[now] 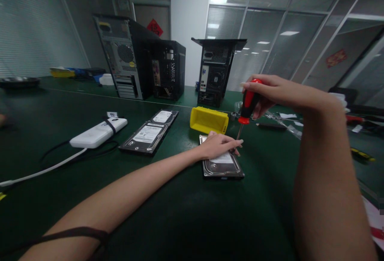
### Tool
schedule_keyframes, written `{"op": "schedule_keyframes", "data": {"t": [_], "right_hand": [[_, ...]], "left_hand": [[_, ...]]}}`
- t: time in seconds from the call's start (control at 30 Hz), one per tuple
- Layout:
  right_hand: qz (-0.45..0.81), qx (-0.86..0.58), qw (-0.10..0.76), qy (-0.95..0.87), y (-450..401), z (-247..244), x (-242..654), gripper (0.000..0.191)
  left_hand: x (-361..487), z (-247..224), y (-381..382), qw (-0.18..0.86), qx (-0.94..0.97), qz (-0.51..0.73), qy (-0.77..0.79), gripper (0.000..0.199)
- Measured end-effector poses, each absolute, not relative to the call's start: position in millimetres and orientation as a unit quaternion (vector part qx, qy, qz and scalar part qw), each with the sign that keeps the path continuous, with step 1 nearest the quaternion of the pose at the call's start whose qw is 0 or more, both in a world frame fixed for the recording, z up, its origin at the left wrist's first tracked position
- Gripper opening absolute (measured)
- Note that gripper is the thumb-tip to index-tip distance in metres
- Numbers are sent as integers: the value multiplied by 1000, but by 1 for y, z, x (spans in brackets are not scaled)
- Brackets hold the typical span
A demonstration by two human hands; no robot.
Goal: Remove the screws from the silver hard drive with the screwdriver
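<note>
A silver hard drive (223, 167) with a white label lies flat on the green table in front of me. Across its upper part rests my left hand (218, 145), holding it down, with the fingers reaching to its right edge. My right hand (267, 91) is closed around the red and black handle of a screwdriver (249, 103) from above. The screwdriver stands nearly upright, its shaft pointing down at the drive's right side. Its tip is hidden behind my left fingers. Just behind the drive sits a yellow plastic bin (209, 120).
Two more hard drives (148, 133) lie end to end on the left. Beside them is a white power strip (99, 133) with cables. Computer cases (136, 59) stand at the back, one more case (214, 73) right of them. A dark pen-like tool (271, 126) and loose tools lie right.
</note>
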State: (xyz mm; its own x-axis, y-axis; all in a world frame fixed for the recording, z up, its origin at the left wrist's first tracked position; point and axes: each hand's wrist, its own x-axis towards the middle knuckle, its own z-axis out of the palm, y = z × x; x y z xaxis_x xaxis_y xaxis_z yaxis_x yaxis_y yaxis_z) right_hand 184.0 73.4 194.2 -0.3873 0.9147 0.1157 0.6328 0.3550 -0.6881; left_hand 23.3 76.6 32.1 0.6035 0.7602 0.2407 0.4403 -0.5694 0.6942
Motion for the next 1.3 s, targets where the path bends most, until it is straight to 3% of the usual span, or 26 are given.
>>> {"op": "schedule_keyframes", "data": {"t": [0.23, 0.47, 0.67, 1.03, 1.3], "right_hand": [[286, -492, 249, -784, 76, 194, 187, 24], [252, -477, 241, -807, 76, 194, 188, 32], [179, -438, 249, -845, 80, 193, 183, 31], [158, -457, 259, -836, 70, 199, 198, 35], [147, -459, 231, -845, 74, 197, 192, 39]], "left_hand": [[24, 32, 75, 340, 830, 278, 344, 58], [24, 30, 77, 368, 815, 279, 350, 62], [25, 31, 78, 353, 822, 273, 353, 60], [23, 30, 75, 355, 818, 290, 348, 59], [25, 23, 82, 382, 806, 301, 337, 70]]}}
